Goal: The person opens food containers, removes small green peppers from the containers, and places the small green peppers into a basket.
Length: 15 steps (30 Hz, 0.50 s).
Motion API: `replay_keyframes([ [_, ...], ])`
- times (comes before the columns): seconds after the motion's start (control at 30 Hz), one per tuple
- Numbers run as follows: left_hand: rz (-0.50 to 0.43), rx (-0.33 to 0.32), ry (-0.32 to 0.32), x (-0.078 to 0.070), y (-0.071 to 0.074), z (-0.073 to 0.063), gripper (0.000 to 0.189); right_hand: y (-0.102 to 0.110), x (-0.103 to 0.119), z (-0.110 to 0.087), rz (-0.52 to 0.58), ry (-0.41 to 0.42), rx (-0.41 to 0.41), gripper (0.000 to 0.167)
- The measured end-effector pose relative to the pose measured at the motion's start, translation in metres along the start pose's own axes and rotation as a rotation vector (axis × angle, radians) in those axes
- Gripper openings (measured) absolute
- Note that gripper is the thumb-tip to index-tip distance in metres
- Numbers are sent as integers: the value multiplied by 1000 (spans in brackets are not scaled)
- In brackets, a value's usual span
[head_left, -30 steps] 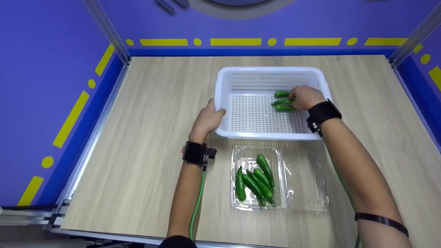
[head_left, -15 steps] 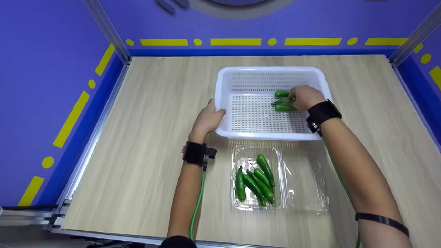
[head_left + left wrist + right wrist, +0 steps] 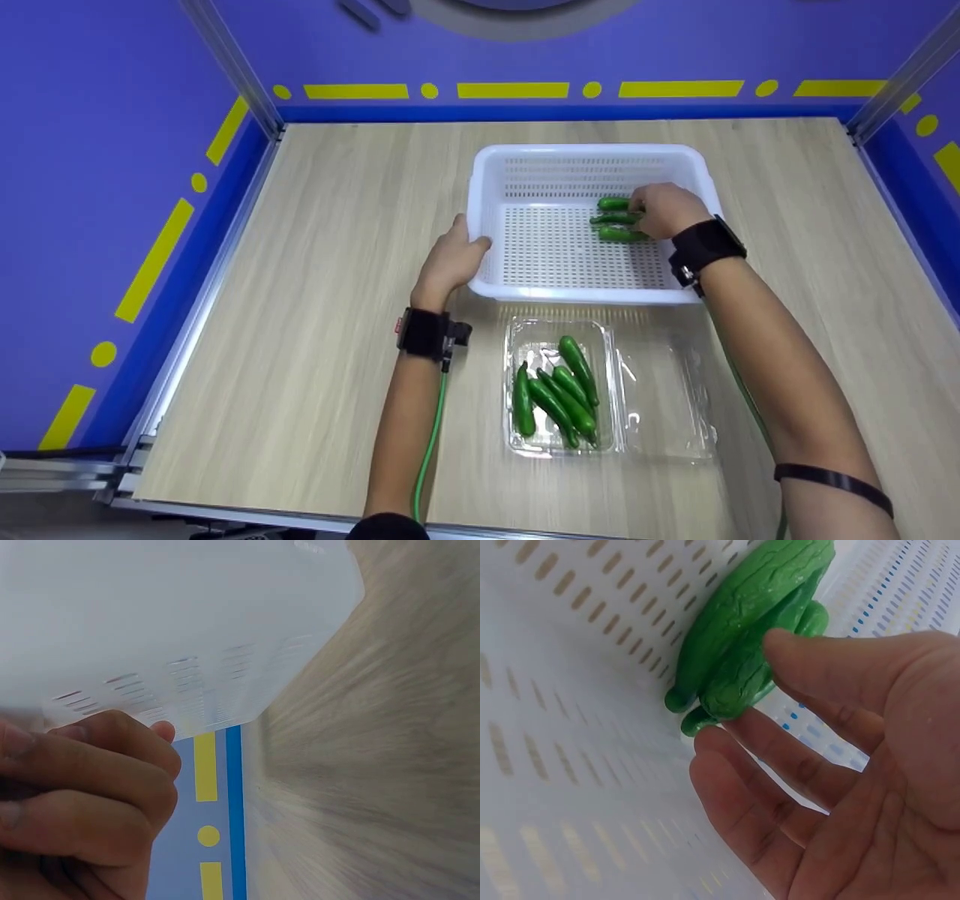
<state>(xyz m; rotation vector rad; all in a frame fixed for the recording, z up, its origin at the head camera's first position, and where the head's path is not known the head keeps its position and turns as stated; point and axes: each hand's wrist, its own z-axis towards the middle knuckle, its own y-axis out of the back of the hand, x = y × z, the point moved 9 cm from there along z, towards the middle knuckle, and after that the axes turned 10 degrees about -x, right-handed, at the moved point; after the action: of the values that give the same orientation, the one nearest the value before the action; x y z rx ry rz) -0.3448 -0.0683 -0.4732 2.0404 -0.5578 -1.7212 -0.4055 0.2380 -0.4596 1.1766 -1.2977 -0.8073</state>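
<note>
A white plastic basket (image 3: 566,296) with slotted walls stands on the table. My left hand (image 3: 452,259) grips its left rim, thumb over the edge; in the left wrist view the fingers (image 3: 97,802) are curled against the outer wall. Inside the basket's right part, several green peppers (image 3: 742,611) lie side by side. There my right hand (image 3: 667,210) pinches the middle pepper (image 3: 739,679) between thumb and fingers, as the right wrist view shows. My palm hides the peppers' right ends in the head view.
In front of the basket lies a clear plastic clamshell box (image 3: 517,450), its lid (image 3: 667,405) folded open to the right. Several more green peppers (image 3: 523,405) lie in it. Blue panels (image 3: 525,64) with yellow marks border the table (image 3: 322,300) at the back and sides.
My right hand has shifted very slightly toward the back, and the middle pepper in the basket has moved slightly with it. The left hand and the basket stay put.
</note>
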Motion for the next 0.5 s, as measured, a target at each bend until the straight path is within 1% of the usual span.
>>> replay_keyframes([
  [0.13, -3, -1, -4, -1, -1, 0, 48, 4, 1, -2, 7, 3, -3, 35],
  [0.3, 4, -1, -6, -1, 0, 0, 49, 13, 4, -6, 16, 0, -4, 39],
  [0.5, 10, 1, -14, -2, 0, 0, 50, 22, 5, -11, 5, 13, -8, 41],
])
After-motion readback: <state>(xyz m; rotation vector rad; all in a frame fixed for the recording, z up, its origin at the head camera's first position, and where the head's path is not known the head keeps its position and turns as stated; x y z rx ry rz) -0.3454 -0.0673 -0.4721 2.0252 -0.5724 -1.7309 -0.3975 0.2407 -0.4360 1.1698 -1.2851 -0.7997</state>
